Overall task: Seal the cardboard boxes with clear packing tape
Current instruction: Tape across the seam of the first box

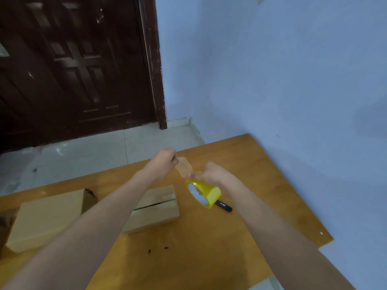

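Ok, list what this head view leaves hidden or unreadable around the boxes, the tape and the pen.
- Smaller brown cardboard box: near end hidden by the left forearm; its top seam looks untaped.
- Larger brown cardboard box: its left end is lost in shadow.
- Black marker pen: one end hidden behind the yellow tape roll; its print is too small to read.
- Roll's core label: blurred.
- Right hand: fingertips hidden.

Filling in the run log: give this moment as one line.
stage: pulling tape | left hand: pinches tape end | right hand: holds tape roll | box: seam untaped | marker: on table
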Motion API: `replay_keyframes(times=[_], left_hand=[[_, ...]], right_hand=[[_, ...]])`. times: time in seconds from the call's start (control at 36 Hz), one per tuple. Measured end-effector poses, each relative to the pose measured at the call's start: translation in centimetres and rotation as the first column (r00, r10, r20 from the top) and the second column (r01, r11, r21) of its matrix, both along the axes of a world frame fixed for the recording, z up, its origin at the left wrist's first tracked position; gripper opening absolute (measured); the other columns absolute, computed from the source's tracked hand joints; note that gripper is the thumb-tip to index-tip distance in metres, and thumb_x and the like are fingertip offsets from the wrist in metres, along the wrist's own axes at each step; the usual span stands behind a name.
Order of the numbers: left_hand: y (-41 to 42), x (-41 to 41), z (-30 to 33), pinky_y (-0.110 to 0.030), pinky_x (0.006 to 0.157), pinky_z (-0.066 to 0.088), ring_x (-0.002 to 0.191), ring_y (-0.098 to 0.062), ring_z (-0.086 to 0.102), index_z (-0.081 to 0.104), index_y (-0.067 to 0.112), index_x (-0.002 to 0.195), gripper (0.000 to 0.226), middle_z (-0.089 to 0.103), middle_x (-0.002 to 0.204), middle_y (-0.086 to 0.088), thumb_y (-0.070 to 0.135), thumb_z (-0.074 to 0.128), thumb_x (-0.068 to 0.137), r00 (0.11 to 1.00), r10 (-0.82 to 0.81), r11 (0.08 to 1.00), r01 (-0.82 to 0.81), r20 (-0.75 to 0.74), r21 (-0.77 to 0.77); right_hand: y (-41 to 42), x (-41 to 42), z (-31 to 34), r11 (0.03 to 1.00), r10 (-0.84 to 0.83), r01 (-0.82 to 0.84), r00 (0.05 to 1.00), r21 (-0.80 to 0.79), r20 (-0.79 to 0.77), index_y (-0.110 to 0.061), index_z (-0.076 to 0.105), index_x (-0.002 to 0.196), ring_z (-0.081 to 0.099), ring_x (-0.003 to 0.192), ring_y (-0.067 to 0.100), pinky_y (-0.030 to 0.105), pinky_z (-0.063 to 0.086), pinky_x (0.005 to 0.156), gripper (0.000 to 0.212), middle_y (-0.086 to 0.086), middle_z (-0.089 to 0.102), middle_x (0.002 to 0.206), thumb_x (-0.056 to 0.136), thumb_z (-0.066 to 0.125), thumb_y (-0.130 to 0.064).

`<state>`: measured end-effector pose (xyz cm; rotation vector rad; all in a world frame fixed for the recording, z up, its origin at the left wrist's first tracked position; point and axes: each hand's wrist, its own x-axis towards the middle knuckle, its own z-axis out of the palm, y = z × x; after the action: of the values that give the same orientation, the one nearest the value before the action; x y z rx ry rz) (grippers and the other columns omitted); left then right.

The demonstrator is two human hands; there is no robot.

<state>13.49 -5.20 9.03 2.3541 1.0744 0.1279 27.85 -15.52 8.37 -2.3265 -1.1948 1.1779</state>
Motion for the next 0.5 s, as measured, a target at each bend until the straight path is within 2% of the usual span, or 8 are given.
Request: replay_keyframes(times=[0.06,0.08,0.17,0.22,0.33,0.44,0.5], left_hand=[[-0.5,0.0,-0.2,-0.037,0.074,0.039,0.090,-0.033,0.056,0.046,0.009,0.083,0.012,0.059,0.093,-0.020,0.010,0.048,0.095,1.000,-0.012,1.000,0.012,-0.008,-0.016],[-0.7,0.0,-0.4,-0.037,0.073,0.040,0.089,-0.033,0.056,0.047,0.008,0.084,0.011,0.060,0.094,-0.021,0.010,0.048,0.095,1.000,-0.017,1.000,0.017,-0.015,-0.022],[-1.1,-0.2,-1.0,-0.034,0.067,0.036,0.083,-0.030,0.054,0.047,0.006,0.084,0.012,0.059,0.092,-0.022,0.011,0.048,0.095,0.999,-0.017,0.999,0.016,-0.028,-0.043],[-1.2,-0.5,-1.4,-0.033,0.065,0.033,0.080,-0.028,0.052,0.047,0.005,0.083,0.012,0.057,0.088,-0.021,0.010,0.048,0.095,1.000,-0.006,0.998,0.005,-0.021,-0.056],[-1.1,-1.1,-0.8,-0.036,0.070,0.042,0.086,-0.032,0.058,0.050,0.005,0.084,0.011,0.059,0.091,-0.024,0.008,0.049,0.095,1.000,0.006,0.997,-0.004,0.023,-0.078],[-0.9,-1.6,-0.2,-0.031,0.067,0.038,0.082,-0.027,0.055,0.050,0.006,0.085,0.011,0.057,0.085,-0.013,0.010,0.049,0.095,1.000,-0.028,0.997,0.028,-0.008,-0.076],[-1.0,-1.5,-0.1,-0.032,0.067,0.040,0.081,-0.027,0.056,0.052,0.005,0.087,0.011,0.057,0.084,-0.011,0.012,0.050,0.095,0.998,-0.055,0.996,0.055,-0.003,-0.065]], right_hand=[[-0.4,-0.1,-0.5,1.000,0.000,0.000,1.000,-0.018,-0.025,-0.008,0.056,0.095,0.049,0.081,0.021,0.026,0.035,0.055,0.046,0.005,0.051,0.088,0.082,0.065,-0.052],[-0.6,-0.1,-0.8,1.000,-0.005,0.005,1.000,-0.025,-0.027,-0.008,0.055,0.098,0.049,0.081,0.021,0.027,0.036,0.056,0.048,0.006,0.051,0.089,0.082,0.065,-0.051],[-1.2,-0.7,-1.6,1.000,0.002,-0.002,1.000,-0.024,0.009,-0.006,0.055,0.093,0.049,0.069,0.017,0.027,0.038,0.056,0.049,0.002,0.054,0.078,0.083,0.063,-0.053],[-1.6,-1.2,-1.9,1.000,0.005,-0.005,0.999,-0.027,0.031,-0.005,0.057,0.092,0.052,0.069,0.017,0.029,0.042,0.059,0.048,0.002,0.056,0.078,0.085,0.061,-0.053],[-2.9,-2.3,-2.5,0.998,-0.018,0.020,1.000,-0.061,0.024,-0.011,0.045,0.072,0.040,0.055,0.010,0.024,0.028,0.045,0.040,-0.001,0.042,0.066,0.091,0.058,-0.044],[-3.5,-3.2,-2.8,0.998,-0.063,0.062,0.998,-0.032,-0.005,-0.012,0.044,0.068,0.041,0.055,0.012,0.026,0.029,0.046,0.042,-0.001,0.043,0.065,0.091,0.057,-0.045],[-3.4,-3.5,-3.2,0.997,-0.057,0.057,0.998,-0.057,-0.006,-0.013,0.042,0.066,0.046,0.056,0.014,0.026,0.033,0.048,0.044,0.002,0.050,0.067,0.089,0.058,-0.047]])
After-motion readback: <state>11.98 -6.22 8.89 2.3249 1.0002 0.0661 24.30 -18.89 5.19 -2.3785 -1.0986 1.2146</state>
